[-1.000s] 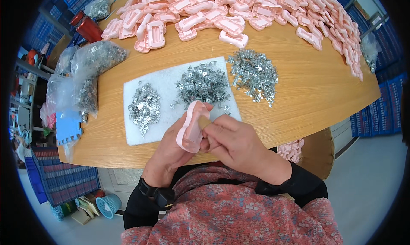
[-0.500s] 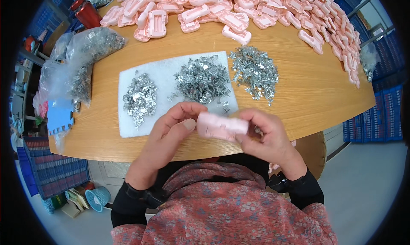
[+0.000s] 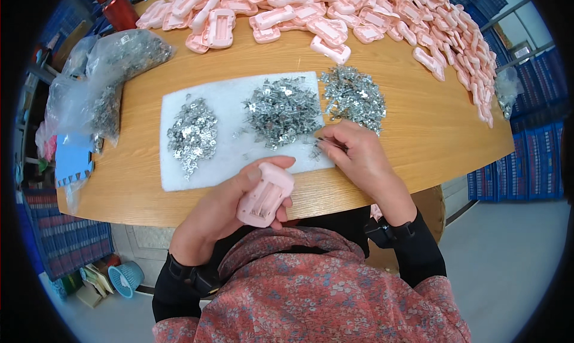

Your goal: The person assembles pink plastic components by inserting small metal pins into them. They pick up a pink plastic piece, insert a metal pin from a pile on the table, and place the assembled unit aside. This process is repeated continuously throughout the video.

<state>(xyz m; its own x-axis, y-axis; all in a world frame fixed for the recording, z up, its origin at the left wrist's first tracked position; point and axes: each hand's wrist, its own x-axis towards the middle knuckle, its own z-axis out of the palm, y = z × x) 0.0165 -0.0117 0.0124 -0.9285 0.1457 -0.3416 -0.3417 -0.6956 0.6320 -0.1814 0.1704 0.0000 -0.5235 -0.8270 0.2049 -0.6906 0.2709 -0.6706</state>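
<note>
My left hand (image 3: 222,210) is closed around a pink plastic casing (image 3: 268,195) above the table's front edge. The casing's battery compartment faces up, with metal contacts at its lower end. At the white foam sheet's (image 3: 230,158) right edge, my right hand (image 3: 363,156) has thumb and fingers pinched together. Something small and dark shows at those fingertips; I cannot make out what it is. A few loose metal pieces (image 3: 314,152) lie beside them. The foam bears a left heap of small metal clips (image 3: 193,134) and a middle heap of metal clips (image 3: 281,113).
Another heap of metal pieces (image 3: 356,98) lies on the wooden table (image 3: 412,128), right of the foam. Many pink casings (image 3: 329,31) are piled along the far side. Plastic bags of metal parts (image 3: 107,107) and a blue foam piece (image 3: 75,161) sit at the left.
The casing was between both hands; now only my left hand holds it, lower and turned compartment-up. My right hand has let go of it and moved up to the foam's right edge.
</note>
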